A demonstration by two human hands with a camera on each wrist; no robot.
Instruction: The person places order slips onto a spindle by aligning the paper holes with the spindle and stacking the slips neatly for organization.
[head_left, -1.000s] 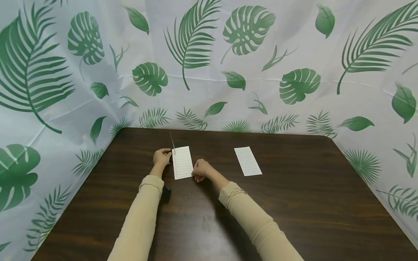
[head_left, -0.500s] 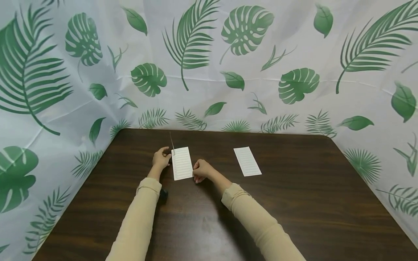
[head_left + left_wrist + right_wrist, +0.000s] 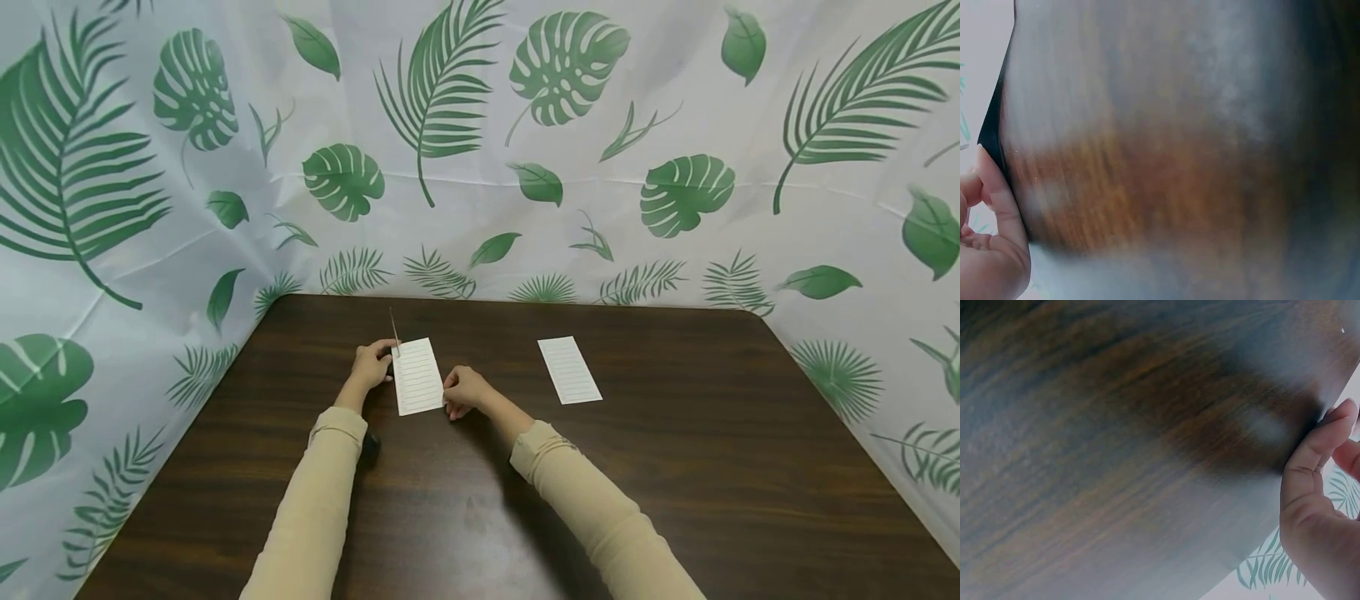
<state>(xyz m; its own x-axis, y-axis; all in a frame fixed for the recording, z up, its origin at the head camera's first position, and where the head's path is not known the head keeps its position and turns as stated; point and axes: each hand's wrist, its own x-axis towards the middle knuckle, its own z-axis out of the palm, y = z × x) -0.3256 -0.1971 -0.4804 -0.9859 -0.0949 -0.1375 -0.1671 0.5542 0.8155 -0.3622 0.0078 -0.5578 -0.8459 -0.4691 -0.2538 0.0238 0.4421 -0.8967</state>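
Note:
A white lined card (image 3: pixel 418 379) stands out on the dark table between my two hands. At its left edge, my left hand (image 3: pixel 369 365) holds the card, index finger towards the top corner and thumb lower down. A thin pale strip (image 3: pixel 394 332) rises from that corner; what it is cannot be made out. My right hand (image 3: pixel 463 390) pinches the card's lower right edge between thumb and curled fingers. In the left wrist view, the left thumb (image 3: pixel 1004 200) meets the edge of a white sheet (image 3: pixel 985 56). The right wrist view shows the right hand (image 3: pixel 1319 494) with bent fingers.
A second white lined card (image 3: pixel 570 371) lies to the right on the brown wood-grain table (image 3: pixel 712 433). A small black object (image 3: pixel 370 448) shows beside the left sleeve. White cloth with green leaves (image 3: pixel 480 167) hangs behind the table and along its left side.
The left fingers spread a little, and the index finger now reaches towards the card's top left corner. The card has tilted slightly. The right hand has stayed nearly in place.

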